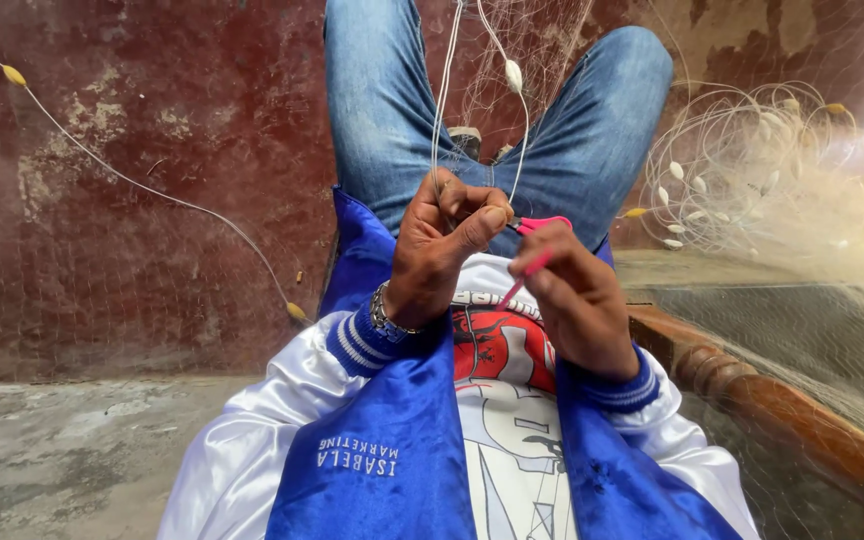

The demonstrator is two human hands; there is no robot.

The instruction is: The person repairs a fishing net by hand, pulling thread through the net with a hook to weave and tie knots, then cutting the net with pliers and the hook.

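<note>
My left hand (444,245) is raised over my lap with its fingers pinched shut on thin white net lines (439,110) that run up between my knees. A white oval float (513,76) hangs on one of those lines. My right hand (574,295) sits just to the right, closed on a slim pink netting needle (537,245) whose tip meets the left thumb. Both hands nearly touch. I wear a blue and white satin jacket, a wristband on the left wrist and blue jeans (592,140).
A heap of fine fishing net with white and yellow floats (752,170) lies at the right. A brown wooden rail (782,400) runs along the lower right. A float line (152,190) crosses the worn red wall at the left. Grey concrete floor (72,450) lies below.
</note>
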